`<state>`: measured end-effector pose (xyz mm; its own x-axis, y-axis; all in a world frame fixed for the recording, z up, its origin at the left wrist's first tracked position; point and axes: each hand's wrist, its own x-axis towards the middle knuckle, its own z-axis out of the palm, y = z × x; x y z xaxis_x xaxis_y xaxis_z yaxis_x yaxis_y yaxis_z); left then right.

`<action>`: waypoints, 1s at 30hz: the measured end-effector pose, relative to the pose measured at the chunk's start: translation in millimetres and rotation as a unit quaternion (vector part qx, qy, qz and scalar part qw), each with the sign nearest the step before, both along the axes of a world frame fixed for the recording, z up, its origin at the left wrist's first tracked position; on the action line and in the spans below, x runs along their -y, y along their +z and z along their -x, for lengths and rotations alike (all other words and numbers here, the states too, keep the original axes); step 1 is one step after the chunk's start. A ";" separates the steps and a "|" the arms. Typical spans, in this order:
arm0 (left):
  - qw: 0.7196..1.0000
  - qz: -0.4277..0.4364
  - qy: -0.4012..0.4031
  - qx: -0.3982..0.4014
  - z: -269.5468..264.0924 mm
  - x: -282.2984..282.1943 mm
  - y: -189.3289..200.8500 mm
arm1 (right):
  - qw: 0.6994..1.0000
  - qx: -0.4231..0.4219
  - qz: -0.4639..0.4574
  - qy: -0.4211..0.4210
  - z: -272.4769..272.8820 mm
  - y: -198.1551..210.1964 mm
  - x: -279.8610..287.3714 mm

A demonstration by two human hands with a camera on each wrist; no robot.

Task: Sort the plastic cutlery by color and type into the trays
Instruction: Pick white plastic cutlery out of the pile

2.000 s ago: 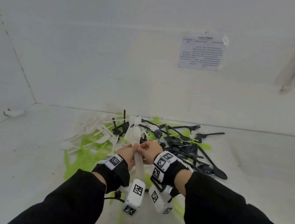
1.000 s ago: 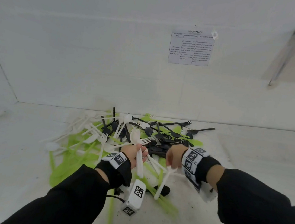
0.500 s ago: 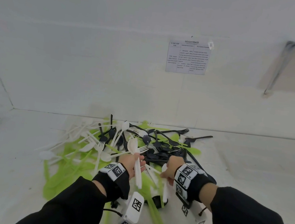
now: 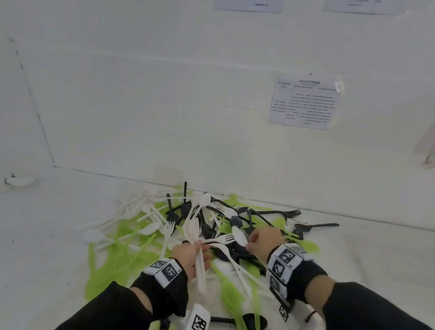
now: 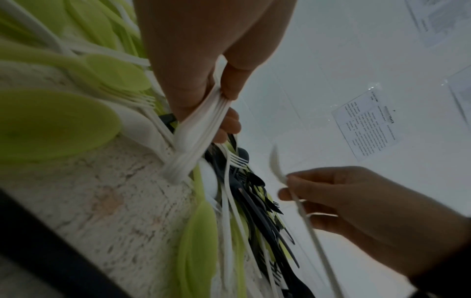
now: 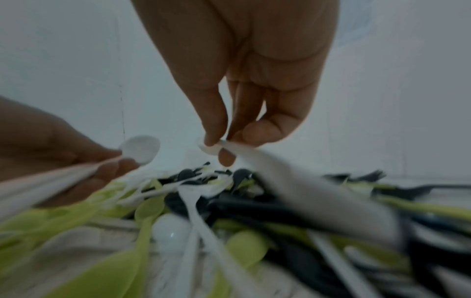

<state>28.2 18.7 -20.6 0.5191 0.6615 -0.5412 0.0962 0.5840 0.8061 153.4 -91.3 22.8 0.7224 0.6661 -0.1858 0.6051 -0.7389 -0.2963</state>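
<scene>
A mixed pile of cutlery (image 4: 221,219) in white, green and black lies on the white table by the back wall. My left hand (image 4: 191,256) grips a bundle of white spoons (image 4: 200,271) by their handles, bowls pointing up; the left wrist view shows the stacked handles (image 5: 201,125) held between thumb and fingers. Just right of it, above the pile, my right hand (image 4: 253,243) pinches a single white spoon (image 4: 239,236) near its bowl. The right wrist view shows the fingertips (image 6: 213,141) closed on that spoon (image 6: 244,153). No trays are in view.
Green cutlery (image 4: 119,256) spreads to the left front, and black forks (image 4: 286,213) lie at the back right. A black spoon (image 4: 252,322) lies near my wrists. A small white object (image 4: 20,180) sits at the table's left edge. Printed sheets (image 4: 303,104) hang on the wall.
My right hand dipped to the pile's front and has come up right of the left hand, pinching a white spoon. The left hand kept its bundle nearly still.
</scene>
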 end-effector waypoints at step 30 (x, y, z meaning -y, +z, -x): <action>1.000 -0.004 0.017 -0.016 20.0 -6.9 -5.4 | 0.981 0.007 0.072 0.182 20.9 -52.0 -47.0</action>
<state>8.3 25.6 -26.0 0.4791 0.6830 -0.5513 0.1022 0.5804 0.8079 132.5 -44.2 -29.2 0.4456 0.8475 -0.2884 0.8397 -0.5073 -0.1936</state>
